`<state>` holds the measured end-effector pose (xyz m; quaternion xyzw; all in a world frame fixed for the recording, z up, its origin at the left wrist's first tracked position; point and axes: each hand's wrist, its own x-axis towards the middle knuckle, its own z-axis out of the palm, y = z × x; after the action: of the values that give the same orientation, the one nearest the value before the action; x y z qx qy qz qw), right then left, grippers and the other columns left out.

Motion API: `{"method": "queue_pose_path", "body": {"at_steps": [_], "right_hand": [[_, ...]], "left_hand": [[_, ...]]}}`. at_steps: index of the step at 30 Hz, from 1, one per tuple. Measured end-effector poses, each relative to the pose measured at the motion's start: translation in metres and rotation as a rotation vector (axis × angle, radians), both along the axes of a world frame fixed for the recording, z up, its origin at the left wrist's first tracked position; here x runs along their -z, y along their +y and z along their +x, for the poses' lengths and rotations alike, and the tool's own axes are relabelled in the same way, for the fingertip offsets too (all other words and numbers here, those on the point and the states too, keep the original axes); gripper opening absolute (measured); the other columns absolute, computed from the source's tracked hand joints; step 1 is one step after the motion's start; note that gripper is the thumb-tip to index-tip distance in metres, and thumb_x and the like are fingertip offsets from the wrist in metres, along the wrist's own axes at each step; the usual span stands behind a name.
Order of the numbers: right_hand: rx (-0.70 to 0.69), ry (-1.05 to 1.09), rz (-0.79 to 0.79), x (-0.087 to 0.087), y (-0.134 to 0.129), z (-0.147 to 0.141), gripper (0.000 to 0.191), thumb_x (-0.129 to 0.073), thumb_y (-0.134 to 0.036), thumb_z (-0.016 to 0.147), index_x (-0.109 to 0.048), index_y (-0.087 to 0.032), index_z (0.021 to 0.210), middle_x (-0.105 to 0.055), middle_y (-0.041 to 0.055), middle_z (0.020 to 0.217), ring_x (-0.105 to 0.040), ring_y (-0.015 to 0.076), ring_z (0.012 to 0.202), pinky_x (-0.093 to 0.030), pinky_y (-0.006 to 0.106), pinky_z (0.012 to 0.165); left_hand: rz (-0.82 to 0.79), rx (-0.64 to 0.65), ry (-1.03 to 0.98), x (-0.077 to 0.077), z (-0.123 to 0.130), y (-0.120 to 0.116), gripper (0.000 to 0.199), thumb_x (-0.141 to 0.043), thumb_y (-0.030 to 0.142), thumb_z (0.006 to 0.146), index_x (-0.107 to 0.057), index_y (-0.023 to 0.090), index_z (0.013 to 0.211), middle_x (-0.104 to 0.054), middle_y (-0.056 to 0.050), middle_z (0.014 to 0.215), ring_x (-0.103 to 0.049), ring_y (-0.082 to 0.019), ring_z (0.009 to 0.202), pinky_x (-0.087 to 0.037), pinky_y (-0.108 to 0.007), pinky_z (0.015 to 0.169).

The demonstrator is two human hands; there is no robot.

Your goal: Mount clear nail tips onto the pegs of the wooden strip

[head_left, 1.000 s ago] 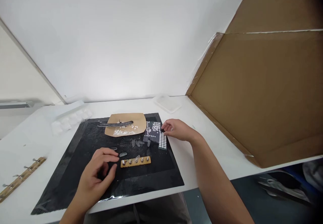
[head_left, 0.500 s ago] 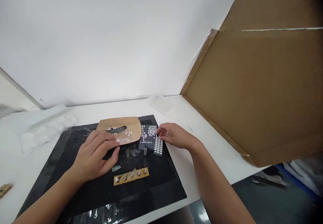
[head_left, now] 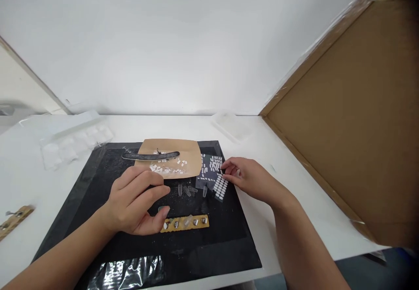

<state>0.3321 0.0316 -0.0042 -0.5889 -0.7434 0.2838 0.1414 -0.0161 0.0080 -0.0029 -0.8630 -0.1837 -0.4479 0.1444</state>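
Note:
My left hand (head_left: 139, 200) hovers over the black mat (head_left: 209, 248), thumb and forefinger apart. A pale green nail tip (head_left: 163, 209) lies by its thumb, partly hidden. Just beyond the thumb is a yellow nail stand (head_left: 199, 221) with several metal pegs, a clear nail tip (head_left: 188, 220) lying across it. My right hand (head_left: 244, 175) is at the mat's right edge, its curled fingers and thumb slightly apart. Its fingertips touch or nearly touch a sheet of white oval stickers (head_left: 220, 188). Under this sheet lies a dark sheet (head_left: 204, 181) with small white tabs.
A black nail file (head_left: 150, 156) rests on brown paper (head_left: 193, 150) strewn with white bits. Several clear nail tips (head_left: 187, 190) lie before it. A clear compartment box (head_left: 77, 141) is at left, a wooden stand (head_left: 15, 220) at the left edge, a cardboard panel (head_left: 343, 128) at right.
The view has shifted, so everything appears further right. My left hand has moved nearer the green nail tip and now partly covers it. The oval sticker sheet looks more tilted beside my right hand.

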Motion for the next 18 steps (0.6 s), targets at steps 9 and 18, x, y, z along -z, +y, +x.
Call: {"method": "queue_pose_path", "body": {"at_steps": [9, 18], "right_hand": [[-0.037, 0.015, 0.031, 0.0004, 0.0019, -0.0038, 0.022, -0.077, -0.036, 0.089, -0.072, -0.027, 0.109, -0.076, 0.0046, 0.107, -0.070, 0.0233, 0.097, -0.054, 0.035, 0.080], [-0.054, 0.104, -0.004, 0.0030, 0.0074, 0.0008, 0.023, -0.074, -0.029, 0.086, -0.073, -0.026, 0.109, -0.077, 0.0050, 0.110, -0.069, 0.0239, 0.100, -0.052, 0.036, 0.081]], "left_hand": [[-0.018, 0.011, 0.035, -0.0044, 0.0011, -0.0016, 0.013, -0.068, 0.017, 0.081, -0.067, 0.014, 0.093, -0.069, -0.007, 0.080, -0.063, -0.022, 0.074, -0.052, -0.039, 0.071], [-0.051, 0.039, 0.043, -0.0045, 0.0005, -0.0025, 0.016, -0.067, 0.019, 0.081, -0.066, 0.016, 0.096, -0.068, -0.007, 0.082, -0.063, -0.022, 0.075, -0.052, -0.039, 0.073]]}}
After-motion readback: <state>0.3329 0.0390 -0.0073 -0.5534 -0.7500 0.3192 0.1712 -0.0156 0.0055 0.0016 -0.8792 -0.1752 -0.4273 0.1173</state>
